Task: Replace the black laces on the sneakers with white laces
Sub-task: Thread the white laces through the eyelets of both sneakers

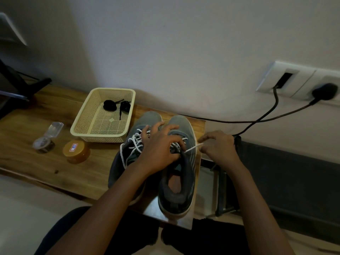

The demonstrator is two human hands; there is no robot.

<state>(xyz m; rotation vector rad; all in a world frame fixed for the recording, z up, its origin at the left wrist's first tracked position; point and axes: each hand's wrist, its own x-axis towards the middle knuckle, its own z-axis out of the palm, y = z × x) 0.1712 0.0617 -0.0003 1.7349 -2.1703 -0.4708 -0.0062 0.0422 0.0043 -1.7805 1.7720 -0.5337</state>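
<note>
Two grey-blue sneakers stand side by side on the wooden table [36,129], toes toward the wall. The left sneaker [127,155] carries a loosely threaded white lace [135,142]. My left hand [160,146] rests over the tongue of the right sneaker [181,181], fingers pressing on its eyelets. My right hand [219,146] pinches the end of a white lace [192,148] pulled taut sideways from the right sneaker. Two bundled black laces [117,105] lie in the cream basket [86,118].
A round amber jar [76,150] and a small clear container [48,137] sit left of the sneakers. Black cables [257,120] run from a wall socket [298,81] at the right. The table's right edge is beside the right sneaker. A dark stand is at far left.
</note>
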